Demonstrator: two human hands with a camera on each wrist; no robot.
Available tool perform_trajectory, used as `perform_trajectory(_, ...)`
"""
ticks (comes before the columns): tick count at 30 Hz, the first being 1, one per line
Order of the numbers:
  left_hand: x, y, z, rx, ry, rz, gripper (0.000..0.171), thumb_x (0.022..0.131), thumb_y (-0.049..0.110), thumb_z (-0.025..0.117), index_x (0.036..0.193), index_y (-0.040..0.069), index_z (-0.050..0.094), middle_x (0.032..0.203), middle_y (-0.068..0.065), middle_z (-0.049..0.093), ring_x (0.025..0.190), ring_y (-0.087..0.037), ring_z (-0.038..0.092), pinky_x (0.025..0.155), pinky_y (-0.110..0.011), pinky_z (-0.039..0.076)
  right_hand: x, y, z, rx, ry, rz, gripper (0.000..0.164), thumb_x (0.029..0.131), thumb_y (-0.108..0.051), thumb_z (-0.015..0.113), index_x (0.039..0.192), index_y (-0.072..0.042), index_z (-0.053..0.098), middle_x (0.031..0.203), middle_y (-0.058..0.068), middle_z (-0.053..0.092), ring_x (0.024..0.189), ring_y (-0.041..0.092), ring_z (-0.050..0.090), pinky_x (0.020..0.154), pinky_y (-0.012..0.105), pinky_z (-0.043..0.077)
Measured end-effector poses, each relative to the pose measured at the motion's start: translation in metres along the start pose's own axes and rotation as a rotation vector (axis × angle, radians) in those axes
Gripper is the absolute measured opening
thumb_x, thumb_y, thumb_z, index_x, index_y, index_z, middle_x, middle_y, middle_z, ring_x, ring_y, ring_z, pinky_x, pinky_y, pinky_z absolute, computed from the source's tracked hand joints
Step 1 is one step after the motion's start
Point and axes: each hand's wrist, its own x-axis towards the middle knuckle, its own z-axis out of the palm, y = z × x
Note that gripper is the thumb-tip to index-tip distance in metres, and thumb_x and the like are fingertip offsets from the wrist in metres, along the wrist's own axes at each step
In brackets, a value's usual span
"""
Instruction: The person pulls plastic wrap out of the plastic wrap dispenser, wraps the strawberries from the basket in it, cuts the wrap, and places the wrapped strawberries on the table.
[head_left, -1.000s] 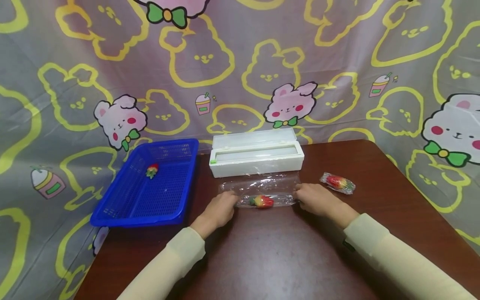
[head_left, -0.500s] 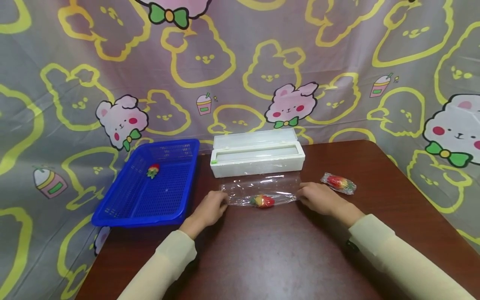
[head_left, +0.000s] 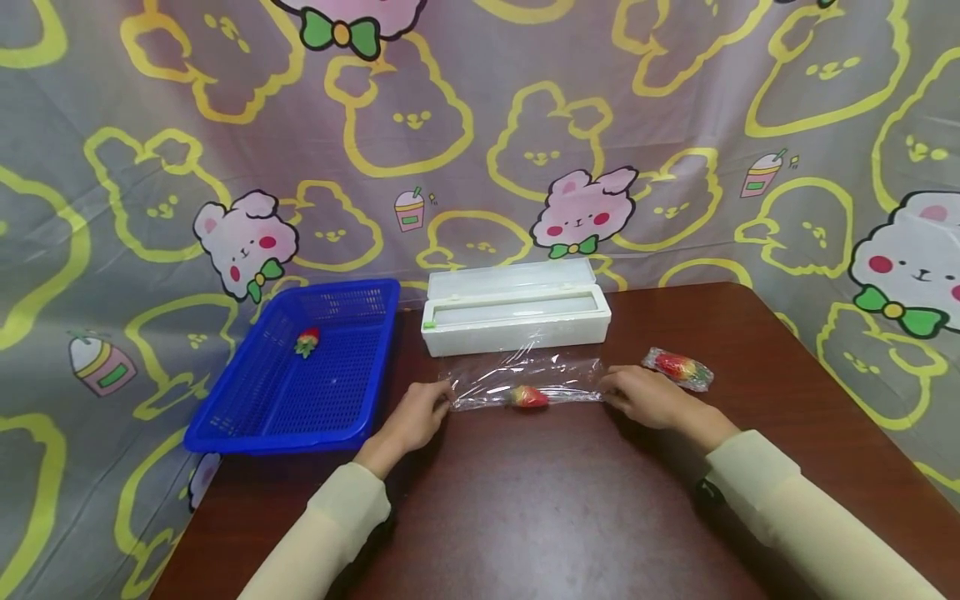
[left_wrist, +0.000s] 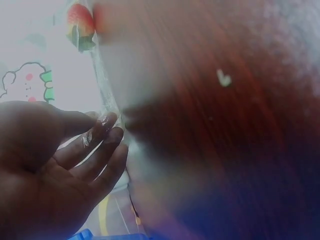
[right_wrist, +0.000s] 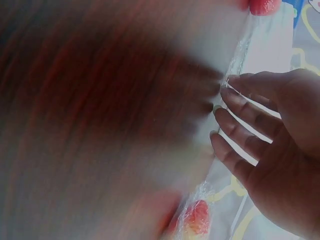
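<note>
Clear cling film (head_left: 487, 379) stretches from the front of a white cling film dispenser (head_left: 517, 333) toward the person. On its near edge lies a red and yellow strawberry (head_left: 530, 397), its leafy end to the left under shiny folds. My left hand (head_left: 417, 414) pinches the film's left corner between thumb and index finger; the left wrist view shows film clinging to those fingertips (left_wrist: 109, 120). At the opposite corner, my right hand (head_left: 647, 397) pinches the film with thumb and index finger, while its other fingers lie fairly straight in the right wrist view.
A blue plastic basket (head_left: 375, 367) stands on the left with one strawberry (head_left: 307, 342) inside. A film-wrapped strawberry (head_left: 678, 368) lies right of the right hand. Behind the brown table (head_left: 510, 508) hangs a patterned curtain (head_left: 480, 125).
My left hand has moved left to the film's outer corner, and my right hand slightly right. The film's near edge is pulled straighter, and the strawberry has rolled slightly, its leaves less visible.
</note>
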Motion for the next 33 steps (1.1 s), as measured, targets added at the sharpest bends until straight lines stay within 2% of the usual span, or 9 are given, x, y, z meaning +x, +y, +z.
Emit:
perform_trajectory(6, 0.002, -0.002, 0.000, -0.005, -0.015, -0.051, 0.012, 0.094, -0.005, 0.064, 0.101, 0.001, 0.071, 0.094, -0.011, 0.075, 0.091, -0.026, 0.070, 0.083, -0.045, 0.056, 0.001, 0.005, -0.004, 0.041, -0.056, 0.009, 0.007, 0.095, -0.005, 0.067, 0.101, -0.004, 0.070, 0.093, -0.001, 0.065, 0.089, 0.019, 0.064, 0.083, 0.047, 0.055)
perform_trajectory(10, 0.006, -0.003, 0.000, -0.003, -0.005, -0.048, 0.012, 0.095, -0.005, 0.063, 0.103, -0.001, 0.072, 0.094, -0.012, 0.074, 0.090, -0.026, 0.070, 0.083, -0.045, 0.057, 0.004, 0.010, -0.006, 0.103, -0.113, 0.045, 0.007, 0.098, -0.007, 0.064, 0.103, -0.004, 0.067, 0.091, -0.002, 0.063, 0.086, 0.015, 0.060, 0.084, 0.046, 0.054)
perform_trajectory(16, 0.015, -0.005, 0.003, 0.002, 0.061, -0.025, 0.010, 0.092, -0.006, 0.064, 0.098, -0.004, 0.071, 0.087, -0.012, 0.074, 0.084, -0.026, 0.070, 0.079, -0.045, 0.057, 0.012, 0.016, -0.010, 0.214, -0.181, 0.126, 0.010, 0.103, -0.009, 0.056, 0.098, -0.005, 0.064, 0.081, -0.003, 0.057, 0.076, 0.013, 0.054, 0.073, 0.037, 0.049)
perform_trajectory(20, 0.021, -0.006, 0.006, 0.011, 0.079, -0.055, 0.010, 0.091, -0.007, 0.063, 0.098, -0.003, 0.070, 0.087, -0.012, 0.073, 0.085, -0.027, 0.070, 0.079, -0.045, 0.057, 0.019, 0.018, -0.011, 0.271, -0.212, 0.167, 0.015, 0.105, -0.011, 0.053, 0.093, -0.005, 0.062, 0.077, -0.001, 0.055, 0.070, 0.014, 0.050, 0.066, 0.033, 0.044)
perform_trajectory(26, 0.028, -0.007, 0.008, 0.012, 0.059, -0.146, 0.009, 0.095, -0.003, 0.064, 0.100, -0.001, 0.070, 0.093, -0.014, 0.073, 0.091, -0.029, 0.070, 0.083, -0.046, 0.057, 0.028, 0.022, -0.011, 0.256, -0.210, 0.185, 0.018, 0.104, -0.012, 0.053, 0.089, -0.006, 0.062, 0.075, -0.001, 0.055, 0.067, 0.013, 0.050, 0.064, 0.032, 0.042)
perform_trajectory(33, 0.033, -0.010, 0.008, 0.032, 0.043, -0.194, 0.008, 0.094, 0.000, 0.066, 0.100, 0.001, 0.071, 0.097, -0.015, 0.075, 0.094, -0.031, 0.072, 0.083, -0.047, 0.057, 0.036, 0.027, -0.009, 0.230, -0.188, 0.202, 0.018, 0.103, -0.012, 0.054, 0.090, -0.004, 0.064, 0.074, -0.001, 0.055, 0.067, 0.014, 0.052, 0.065, 0.033, 0.045)
